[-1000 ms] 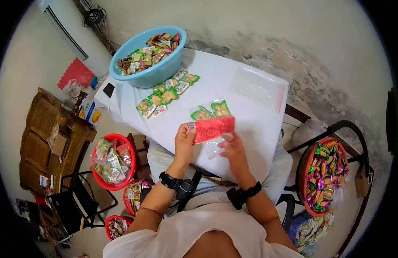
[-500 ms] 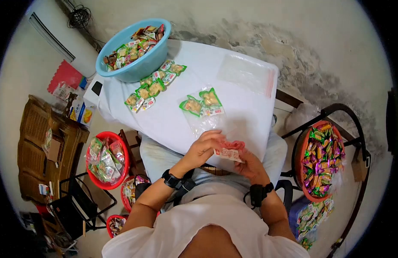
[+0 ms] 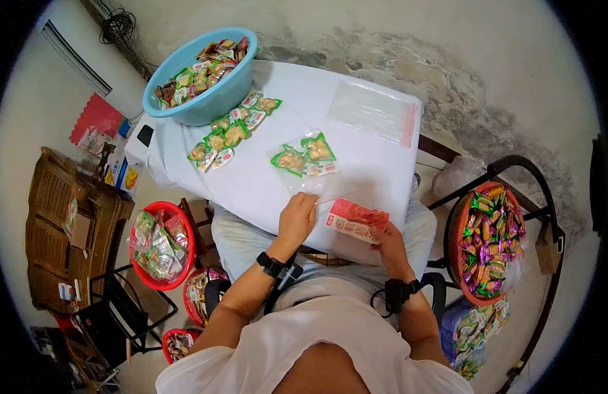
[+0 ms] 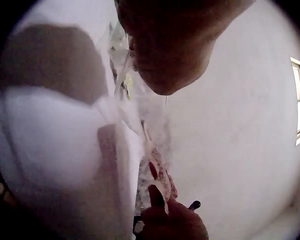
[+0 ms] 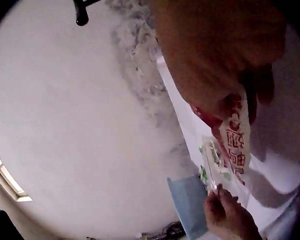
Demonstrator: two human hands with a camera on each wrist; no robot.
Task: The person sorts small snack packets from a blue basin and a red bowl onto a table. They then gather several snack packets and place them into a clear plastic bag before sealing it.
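My left hand pinches the near, open edge of a clear plastic bag lying on the white-covered table. Inside its far end are green-edged snack packs. In the right wrist view, the left hand's thumb and fingers meet at the bag's edge. My right hand grips a red-and-white printed packet by its right corner, with the packet right of the bag's mouth. The right wrist view shows red lettering on the packet's pale side.
A blue basin heaped with small packs stands at the table's far left. Several loose snack packs lie near it. Flat clear bags are stacked at the far right. Red tubs stand left, an orange one right.
My left hand has let go of the red-and-white packet and taken the bag's edge. The packet, held bent between both hands half a second ago, is now flat in my right hand.
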